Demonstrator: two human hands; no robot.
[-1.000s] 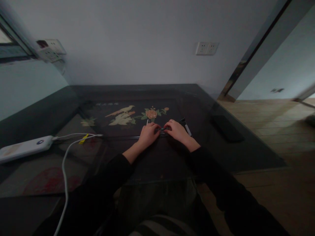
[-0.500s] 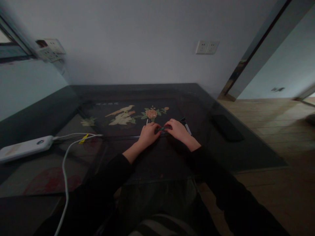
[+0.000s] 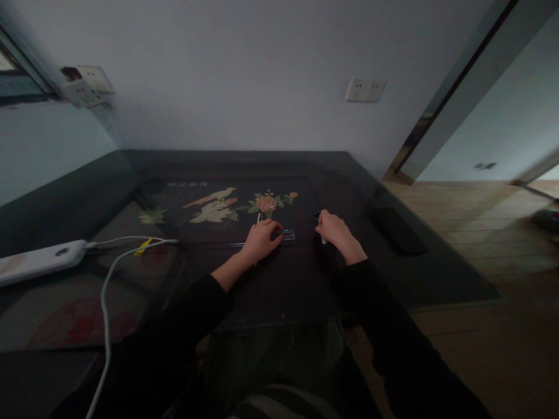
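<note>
My left hand rests on the dark table, its fingers closed on the left end of a small clear rectangular piece with a green strip along its far edge. A thin white stick pokes out just beyond that hand; most of it is hidden. To the right, my right hand is closed over a slim black-and-white object. The fingers cover most of it, so its kind cannot be made out.
The glossy table shows a bird-and-flower picture. A dark flat rectangular object lies at the right. On the left are a white power strip, a white cable and a yellow tag. A wall stands behind.
My right hand has let go of the clear piece, moved right and closed over the black-and-white object. My left hand still holds the clear piece.
</note>
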